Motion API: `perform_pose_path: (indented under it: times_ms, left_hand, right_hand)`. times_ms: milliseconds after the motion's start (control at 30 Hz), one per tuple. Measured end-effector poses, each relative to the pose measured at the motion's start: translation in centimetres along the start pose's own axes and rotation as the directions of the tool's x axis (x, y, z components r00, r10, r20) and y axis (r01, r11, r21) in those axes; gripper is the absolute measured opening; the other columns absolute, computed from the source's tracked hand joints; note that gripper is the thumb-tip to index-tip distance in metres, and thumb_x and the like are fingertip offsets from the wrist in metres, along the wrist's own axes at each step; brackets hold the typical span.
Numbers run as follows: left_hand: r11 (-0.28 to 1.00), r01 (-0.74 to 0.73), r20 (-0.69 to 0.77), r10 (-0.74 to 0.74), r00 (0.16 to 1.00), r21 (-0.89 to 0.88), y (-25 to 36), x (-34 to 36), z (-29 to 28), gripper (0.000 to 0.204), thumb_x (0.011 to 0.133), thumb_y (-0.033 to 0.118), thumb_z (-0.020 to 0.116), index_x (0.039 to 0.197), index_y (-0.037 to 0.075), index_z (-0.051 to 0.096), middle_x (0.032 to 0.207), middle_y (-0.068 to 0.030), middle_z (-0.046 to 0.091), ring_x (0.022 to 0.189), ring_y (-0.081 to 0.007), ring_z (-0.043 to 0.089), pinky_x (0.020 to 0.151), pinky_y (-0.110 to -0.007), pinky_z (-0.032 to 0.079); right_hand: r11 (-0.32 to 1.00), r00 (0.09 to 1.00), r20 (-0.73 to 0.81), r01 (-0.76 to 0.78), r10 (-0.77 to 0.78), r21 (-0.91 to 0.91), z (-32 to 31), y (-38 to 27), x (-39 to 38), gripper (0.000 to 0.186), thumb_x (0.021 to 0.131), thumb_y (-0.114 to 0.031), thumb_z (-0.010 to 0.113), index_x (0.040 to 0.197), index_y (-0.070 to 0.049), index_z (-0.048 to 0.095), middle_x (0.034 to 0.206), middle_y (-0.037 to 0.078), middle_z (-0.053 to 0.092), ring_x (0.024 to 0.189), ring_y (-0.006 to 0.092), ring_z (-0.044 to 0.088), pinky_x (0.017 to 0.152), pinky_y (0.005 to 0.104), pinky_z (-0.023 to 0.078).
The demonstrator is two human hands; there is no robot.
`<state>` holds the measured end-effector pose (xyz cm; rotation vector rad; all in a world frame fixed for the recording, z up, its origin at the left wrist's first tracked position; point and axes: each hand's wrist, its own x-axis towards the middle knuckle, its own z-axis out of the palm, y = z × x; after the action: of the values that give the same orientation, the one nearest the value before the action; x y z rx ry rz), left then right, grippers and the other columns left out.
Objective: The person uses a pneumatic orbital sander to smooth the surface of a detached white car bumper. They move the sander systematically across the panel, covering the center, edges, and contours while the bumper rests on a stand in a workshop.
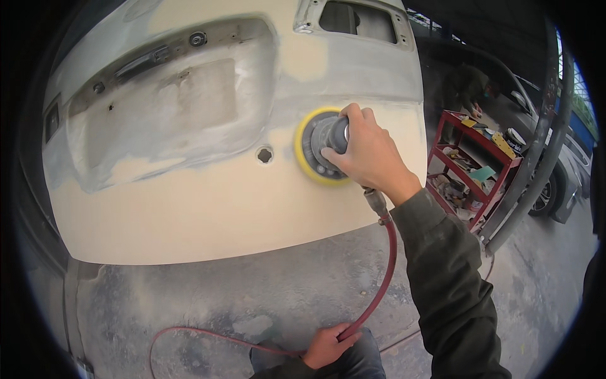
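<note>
My right hand [372,148] is closed round the dark body of an air sander [323,140]. Its round, yellow-edged pad lies against a car's trunk lid [208,215], which has cream and grey patches of filler and primer. A red air hose [386,271] runs down from a metal fitting under my right wrist. Lower down, above my knee, my left hand [327,347] is wrapped round that hose. To the left of the sander is a small notched hole [264,155] in the panel. A recessed area [183,114] takes up the lid's upper left.
At the right stands a red tool cart [470,167] loaded with supplies. Two grey posts [543,151] rise beside it. Behind them are a grey car [568,167] and another person [467,88] bent over. The hose trails across the dusty concrete floor [208,300].
</note>
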<state>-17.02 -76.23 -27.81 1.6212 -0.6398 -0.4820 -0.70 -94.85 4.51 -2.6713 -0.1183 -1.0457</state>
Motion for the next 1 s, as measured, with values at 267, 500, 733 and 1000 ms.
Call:
perform_pose_path:
  times_ms: [267, 500, 733, 1000]
  left_hand:
    - [1.000, -0.004, 0.022, 0.004, 1.000, 0.009, 1.5, 0.7, 0.2, 0.031, 0.095, 0.022, 0.078, 0.120, 0.005, 0.072, 0.086, -0.0144, 0.074, 0.075, -0.0161, 0.071, 0.072, -0.033, 0.056]
    - [0.999, 0.010, 0.021, -0.011, 1.000, 0.034, 0.9, 0.7, 0.5, 0.032, 0.096, 0.024, 0.077, 0.122, 0.006, 0.072, 0.087, -0.0145, 0.074, 0.075, -0.0179, 0.072, 0.072, -0.032, 0.057]
    - [0.996, -0.032, -0.095, 0.040, 0.995, 0.083, 0.6, 0.0, 0.1, 0.029, 0.096, 0.020, 0.078, 0.120, 0.004, 0.073, 0.081, -0.0028, 0.071, 0.074, -0.0071, 0.065, 0.070, -0.027, 0.053]
    - [0.979, -0.056, 0.010, 0.055, 0.998, 0.194, -1.0, -0.3, -0.6, 0.033, 0.094, 0.026, 0.081, 0.118, 0.004, 0.073, 0.080, -0.0101, 0.072, 0.071, -0.0138, 0.068, 0.068, -0.030, 0.055]
  right_hand:
    - [0.999, 0.999, -0.028, 0.034, -0.034, 0.011, 0.0, 0.3, 0.0, 0.061, 0.083, -0.029, 0.083, 0.128, -0.002, 0.050, 0.118, 0.025, 0.058, 0.089, 0.0483, 0.070, 0.081, 0.0516, 0.058]
    - [0.999, 0.999, 0.021, 0.040, -0.041, 0.020, 0.7, -1.2, -0.1, 0.062, 0.082, -0.029, 0.083, 0.129, -0.005, 0.050, 0.118, 0.023, 0.057, 0.090, 0.0476, 0.068, 0.083, 0.0521, 0.057]
    - [0.998, 0.996, -0.063, -0.058, 0.059, 0.011, -0.5, 2.8, 0.1, 0.061, 0.082, -0.030, 0.084, 0.125, -0.003, 0.050, 0.114, 0.022, 0.058, 0.091, 0.0415, 0.068, 0.084, 0.0484, 0.055]
    - [0.996, 0.992, -0.086, -0.090, 0.090, 0.012, -1.1, 4.9, 0.1, 0.061, 0.083, -0.030, 0.083, 0.126, -0.002, 0.050, 0.112, 0.021, 0.057, 0.093, 0.0402, 0.066, 0.085, 0.0474, 0.053]
